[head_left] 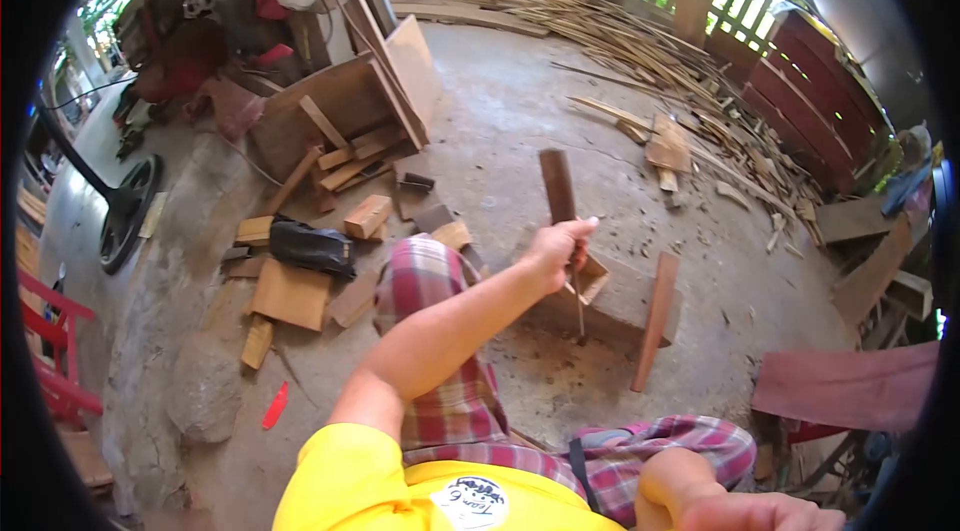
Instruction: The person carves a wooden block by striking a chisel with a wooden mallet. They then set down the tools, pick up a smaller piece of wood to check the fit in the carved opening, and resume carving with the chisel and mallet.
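Observation:
My left hand (557,256) is closed in front of me around a chisel (580,316). Its thin metal shaft points down past my fist, and a broad dark wooden part rises above it. Just beyond the fist is a grey block (640,309) on the concrete floor, and a small hollowed wooden piece (592,281) lies against it. A reddish-brown wooden strip (656,321) leans on the block's right end. Low at the right edge of my lap is my right hand (755,511), with its fingers partly cut off by the frame.
Wood offcuts (292,293) and a black bundle (312,249) lie left of my knee. A red-handled object (275,405) is nearby on the floor. Long sticks (610,26) are piled by the fence. A wooden box of scraps (290,136) stands at upper left, a reddish board (845,386) at right.

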`<state>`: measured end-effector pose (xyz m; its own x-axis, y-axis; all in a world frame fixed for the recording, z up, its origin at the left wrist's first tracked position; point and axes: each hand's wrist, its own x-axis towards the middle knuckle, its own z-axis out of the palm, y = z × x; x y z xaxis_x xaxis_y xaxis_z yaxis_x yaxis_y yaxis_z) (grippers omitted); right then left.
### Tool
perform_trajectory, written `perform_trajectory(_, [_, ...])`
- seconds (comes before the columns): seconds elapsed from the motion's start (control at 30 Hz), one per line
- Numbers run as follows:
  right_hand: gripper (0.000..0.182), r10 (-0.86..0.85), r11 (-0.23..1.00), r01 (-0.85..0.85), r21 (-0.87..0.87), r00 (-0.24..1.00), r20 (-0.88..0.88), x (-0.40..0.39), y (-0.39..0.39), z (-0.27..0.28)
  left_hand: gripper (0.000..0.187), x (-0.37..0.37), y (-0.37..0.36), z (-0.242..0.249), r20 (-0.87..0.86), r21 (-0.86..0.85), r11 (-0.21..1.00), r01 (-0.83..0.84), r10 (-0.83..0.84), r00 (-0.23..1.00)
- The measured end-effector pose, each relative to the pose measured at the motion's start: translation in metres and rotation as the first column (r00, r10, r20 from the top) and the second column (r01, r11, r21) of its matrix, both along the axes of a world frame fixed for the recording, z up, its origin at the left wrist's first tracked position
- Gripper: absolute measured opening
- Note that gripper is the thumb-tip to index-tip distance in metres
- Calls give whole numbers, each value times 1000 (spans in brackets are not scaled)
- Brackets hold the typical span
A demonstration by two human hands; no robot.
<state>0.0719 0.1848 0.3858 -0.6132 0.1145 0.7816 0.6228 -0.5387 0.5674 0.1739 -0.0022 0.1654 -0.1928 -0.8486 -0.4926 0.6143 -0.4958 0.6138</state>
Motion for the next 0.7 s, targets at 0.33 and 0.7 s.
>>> perform_trajectory(0.33, [18,36,997,-28,70,992,-121,4,60,37,24,-2,24,5,88,49,999,17,-21,996])
perform_trajectory(0.7, [20,-14,685,549,479,667,-745,-18,37,-12,23,-2,23,38,169,-56,992,114,-103,980])
